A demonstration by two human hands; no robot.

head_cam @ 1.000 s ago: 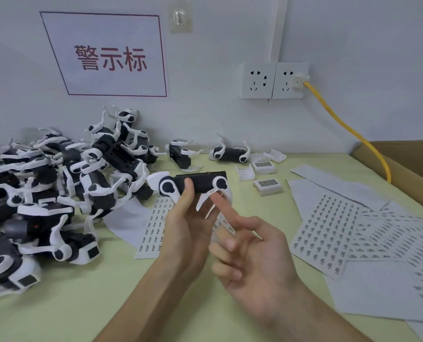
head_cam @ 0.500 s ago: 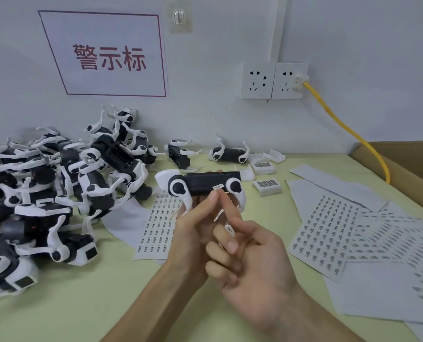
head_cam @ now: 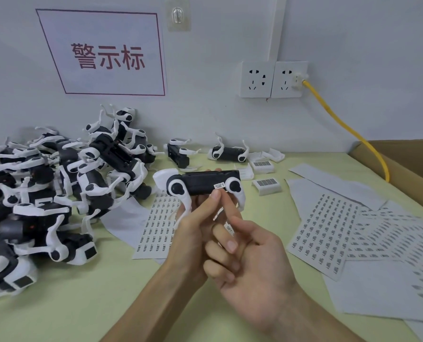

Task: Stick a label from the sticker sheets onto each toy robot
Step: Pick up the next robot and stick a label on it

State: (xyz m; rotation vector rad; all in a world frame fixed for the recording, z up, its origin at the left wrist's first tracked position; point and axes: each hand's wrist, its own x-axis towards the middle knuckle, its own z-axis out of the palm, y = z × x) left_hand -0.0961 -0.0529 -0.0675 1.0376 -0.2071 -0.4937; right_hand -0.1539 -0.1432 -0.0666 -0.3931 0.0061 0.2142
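My left hand (head_cam: 193, 233) holds a black-and-white toy robot (head_cam: 200, 185) level above the table, its body side facing me. A small white label (head_cam: 219, 185) sits on the robot's black body near its right end. My right hand (head_cam: 245, 257) is just below it, index finger raised toward the label's edge, other fingers curled, holding nothing. A sticker sheet (head_cam: 156, 223) lies on the table under the hands. Several more sticker sheets (head_cam: 329, 233) spread out to the right.
A big pile of toy robots (head_cam: 57, 188) fills the left of the green table (head_cam: 94, 304). Two more robots (head_cam: 227, 153) and small barcode boxes (head_cam: 267, 185) lie by the wall. A cardboard box (head_cam: 412, 164) and yellow cable (head_cam: 348, 129) are at the right.
The robot has been turned and raised slightly to the right. The label went from my right fingertip onto the robot's body, and my right index finger has drawn back a little.
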